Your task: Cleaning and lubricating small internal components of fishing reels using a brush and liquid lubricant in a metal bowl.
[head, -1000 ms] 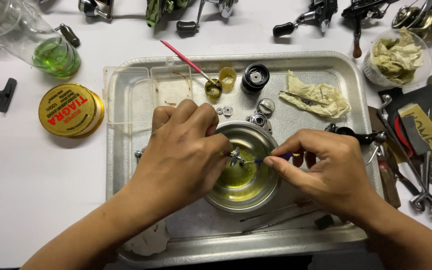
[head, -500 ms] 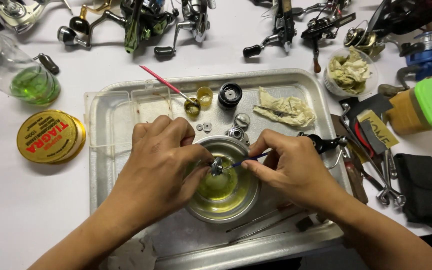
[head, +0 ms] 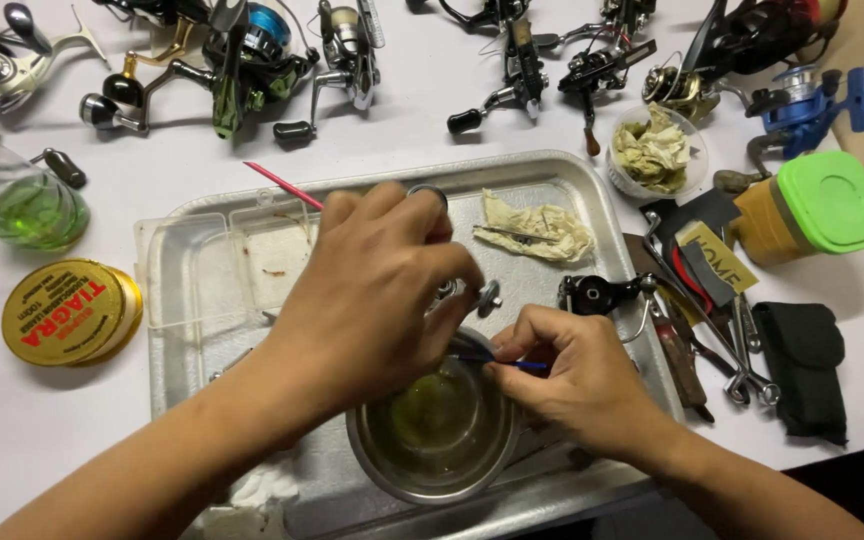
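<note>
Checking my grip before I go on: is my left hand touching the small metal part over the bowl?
Touching. The head view shows the left hand with its fingertips closed on the small metal part, no gap between them, just above the steel bowl.

Round yellow tin [head: 70,312], far left

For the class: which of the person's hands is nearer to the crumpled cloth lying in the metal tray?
Left. The left hand reaches up the tray, just left of the crumpled cloth; the right hand sits lower, by the steel bowl.

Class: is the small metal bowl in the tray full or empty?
Partly filled: the metal bowl holds shallow greenish liquid, well below its rim.
</note>
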